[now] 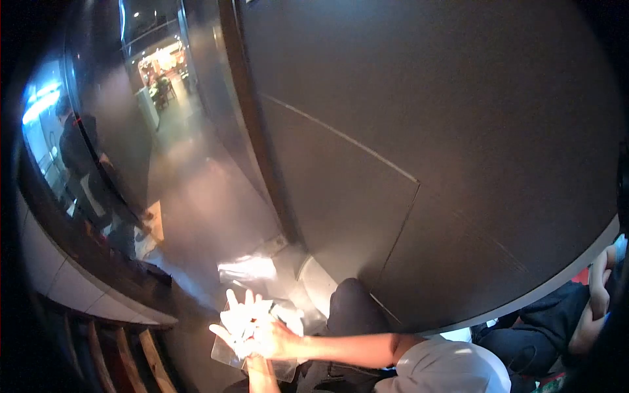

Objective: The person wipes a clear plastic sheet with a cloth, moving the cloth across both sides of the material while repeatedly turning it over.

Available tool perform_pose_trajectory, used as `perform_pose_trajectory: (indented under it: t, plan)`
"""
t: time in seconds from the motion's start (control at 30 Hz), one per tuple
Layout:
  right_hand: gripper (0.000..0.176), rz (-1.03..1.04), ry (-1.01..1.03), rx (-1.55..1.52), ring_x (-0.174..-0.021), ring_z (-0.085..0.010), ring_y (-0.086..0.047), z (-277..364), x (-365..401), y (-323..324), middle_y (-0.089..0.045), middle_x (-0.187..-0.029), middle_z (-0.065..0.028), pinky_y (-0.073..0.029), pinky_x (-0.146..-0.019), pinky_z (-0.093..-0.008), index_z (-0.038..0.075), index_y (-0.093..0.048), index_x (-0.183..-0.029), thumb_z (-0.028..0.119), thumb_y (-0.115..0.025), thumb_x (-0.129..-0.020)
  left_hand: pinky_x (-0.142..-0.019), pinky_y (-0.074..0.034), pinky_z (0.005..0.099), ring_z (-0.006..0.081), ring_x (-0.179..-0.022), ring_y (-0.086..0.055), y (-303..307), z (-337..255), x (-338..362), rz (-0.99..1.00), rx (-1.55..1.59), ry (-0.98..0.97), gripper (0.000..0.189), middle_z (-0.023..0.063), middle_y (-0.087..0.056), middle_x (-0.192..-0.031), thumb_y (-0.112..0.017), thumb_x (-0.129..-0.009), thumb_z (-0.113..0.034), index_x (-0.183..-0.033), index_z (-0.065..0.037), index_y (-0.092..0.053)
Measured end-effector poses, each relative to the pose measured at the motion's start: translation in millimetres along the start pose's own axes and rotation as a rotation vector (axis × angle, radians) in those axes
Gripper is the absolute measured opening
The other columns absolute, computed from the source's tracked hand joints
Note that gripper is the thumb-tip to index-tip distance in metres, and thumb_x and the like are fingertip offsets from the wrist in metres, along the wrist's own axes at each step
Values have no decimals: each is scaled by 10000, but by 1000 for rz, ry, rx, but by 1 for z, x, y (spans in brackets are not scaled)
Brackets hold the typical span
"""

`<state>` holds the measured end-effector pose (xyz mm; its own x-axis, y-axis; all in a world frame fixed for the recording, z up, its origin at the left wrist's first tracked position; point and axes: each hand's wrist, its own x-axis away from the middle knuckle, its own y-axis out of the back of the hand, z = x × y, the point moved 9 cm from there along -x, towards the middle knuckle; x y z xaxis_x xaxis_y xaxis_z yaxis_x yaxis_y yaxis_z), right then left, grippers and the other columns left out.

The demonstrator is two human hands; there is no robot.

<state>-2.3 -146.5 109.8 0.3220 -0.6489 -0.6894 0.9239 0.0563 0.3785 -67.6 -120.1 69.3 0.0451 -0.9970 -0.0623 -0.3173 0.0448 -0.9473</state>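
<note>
My left hand is at the bottom centre, its fingers spread and strongly overlit. Over its palm lies something white, too bright to make out. My right hand reaches in from the right and rests against the left palm, its fingers closed around a part of the white material that is hidden. Clear plastic shows around and below both hands.
A large dark round table fills the upper right. Dark-clothed legs are beside my hands. Another person's arm shows at the far right. Glossy panels with reflections stand left; wooden slats lie lower left.
</note>
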Motion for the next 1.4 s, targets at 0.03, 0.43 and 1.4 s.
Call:
perform_pose_trajectory:
  t: [0.03, 0.43, 1.4]
  plan:
    - [181, 3, 76, 75, -976, -344, -637, -2, -9, 8, -705, -1006, -118, -502, -904, -483, 110, -769, -948, 238, -661, -882, -1231, -254, 473, 304, -1385, -483, 5, -2, 1, -34, 48, -32, 886, 182, -438, -1589, -331, -1008, -741, -1610, -91, -326]
    - [397, 50, -77, -158, -1304, -435, -518, 14, 17, -4, -536, -1403, -306, -426, -1108, -515, -65, -661, -1171, 145, -699, -837, -1222, -299, 444, 296, -1436, -419, -11, -5, -9, 36, -77, -9, 965, 134, -427, -1584, -299, -982, -794, -1579, -38, -350]
    - [244, 37, -146, 12, -966, -382, -646, -37, -41, -3, -691, -1065, -206, -514, -888, -515, 18, -680, -1053, 137, -676, -840, -1191, -196, 710, 418, -1481, -344, -19, -32, -26, 166, -45, 108, 1138, 196, -351, -1630, -359, -811, -957, -1662, -222, -188]
